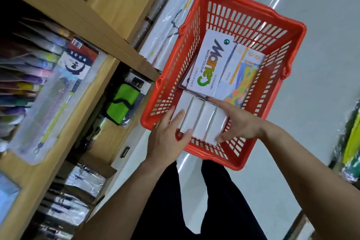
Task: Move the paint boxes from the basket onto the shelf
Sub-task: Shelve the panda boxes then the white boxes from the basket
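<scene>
A tall wooden shelf (109, 2) fills the space to the left of your left grip. Its compartments are packed with stationery, including a green pouch (122, 103) at about grip level.

A red basket (253, 13) with slotted walls sits around and beyond both grips, close beside the shelf, likely so that each transfer is short.

Beyond your grips, two flat paint boxes lie in the basket. A white water colour box (210, 64) rests on top at a slant. A brightly patterned box (243, 78) is to its right, partly under it.

Between your grips, at the near end of the basket, is a row of four white boxes (198, 119), side by side and touching.

Your left grip (165, 136) is clamped on the row's left end, fingers over the top, thumb at the near edge. Your right grip (239, 121) is clamped on the right end, fingers spread across the last box. Squeezing from both ends seems meant to keep all four boxes together as one block for a single lift to the shelf.
</scene>
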`<action>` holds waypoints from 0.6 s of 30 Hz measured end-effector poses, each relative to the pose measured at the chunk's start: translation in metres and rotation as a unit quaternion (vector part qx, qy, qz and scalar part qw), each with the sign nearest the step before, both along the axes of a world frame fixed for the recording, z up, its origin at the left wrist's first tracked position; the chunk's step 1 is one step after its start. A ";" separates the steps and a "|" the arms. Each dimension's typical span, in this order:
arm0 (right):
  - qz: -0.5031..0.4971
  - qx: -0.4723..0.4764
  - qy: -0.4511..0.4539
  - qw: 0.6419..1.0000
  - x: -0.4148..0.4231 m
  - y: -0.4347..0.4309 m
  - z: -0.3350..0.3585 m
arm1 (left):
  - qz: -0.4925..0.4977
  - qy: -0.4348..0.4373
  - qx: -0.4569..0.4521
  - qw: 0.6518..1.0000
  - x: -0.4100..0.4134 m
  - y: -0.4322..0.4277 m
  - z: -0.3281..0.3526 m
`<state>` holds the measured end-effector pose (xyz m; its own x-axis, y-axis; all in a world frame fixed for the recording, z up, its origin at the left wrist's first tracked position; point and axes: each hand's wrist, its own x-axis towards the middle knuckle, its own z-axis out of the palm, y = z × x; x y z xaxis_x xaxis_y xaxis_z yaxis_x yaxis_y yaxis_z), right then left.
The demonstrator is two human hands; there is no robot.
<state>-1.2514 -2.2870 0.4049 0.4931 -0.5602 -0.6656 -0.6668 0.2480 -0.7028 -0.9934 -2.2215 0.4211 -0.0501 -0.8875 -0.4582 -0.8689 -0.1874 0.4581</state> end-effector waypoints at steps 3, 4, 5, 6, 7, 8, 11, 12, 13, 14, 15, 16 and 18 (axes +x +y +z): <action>0.002 -0.039 0.014 0.999 0.000 0.003 -0.003 | 0.056 0.051 -0.021 0.997 -0.008 -0.006 -0.002; -0.005 -0.058 0.015 0.998 0.003 0.004 -0.004 | 0.065 0.061 -0.031 0.996 -0.009 -0.009 -0.003; -0.015 -0.077 0.012 0.997 0.006 0.005 -0.003 | 0.071 0.066 -0.039 0.995 -0.011 -0.011 -0.005; -0.025 -0.096 0.008 0.995 0.008 0.007 -0.002 | 0.072 0.066 -0.044 0.994 -0.011 -0.014 -0.006; -0.031 -0.114 0.005 0.993 0.011 0.008 -0.001 | 0.069 0.061 -0.043 0.995 -0.011 -0.016 -0.007; -0.035 -0.127 0.002 0.991 0.013 0.010 0.001 | 0.063 0.050 -0.035 0.996 -0.010 -0.018 -0.008; -0.056 -0.118 -0.011 0.991 0.017 0.018 0.006 | 0.053 0.020 0.026 0.998 -0.009 -0.023 -0.011; -0.064 -0.116 -0.008 0.991 0.018 0.020 0.007 | 0.042 0.018 0.043 0.998 -0.010 -0.025 -0.013; -0.074 -0.120 -0.002 0.990 0.018 0.022 0.006 | 0.033 0.020 0.053 0.998 -0.012 -0.027 -0.014; -0.087 -0.128 0.004 0.988 0.018 0.023 0.005 | 0.031 0.025 0.057 0.998 -0.015 -0.029 -0.015; -0.099 -0.139 0.009 0.985 0.018 0.022 0.003 | 0.038 0.032 0.056 0.997 -0.017 -0.031 -0.015; -0.103 -0.148 0.014 0.983 0.017 0.020 0.002 | 0.049 0.040 0.055 0.997 -0.019 -0.031 -0.015; -0.094 -0.156 0.019 0.983 0.015 0.015 0.001 | 0.069 0.056 0.055 0.994 -0.021 -0.031 -0.016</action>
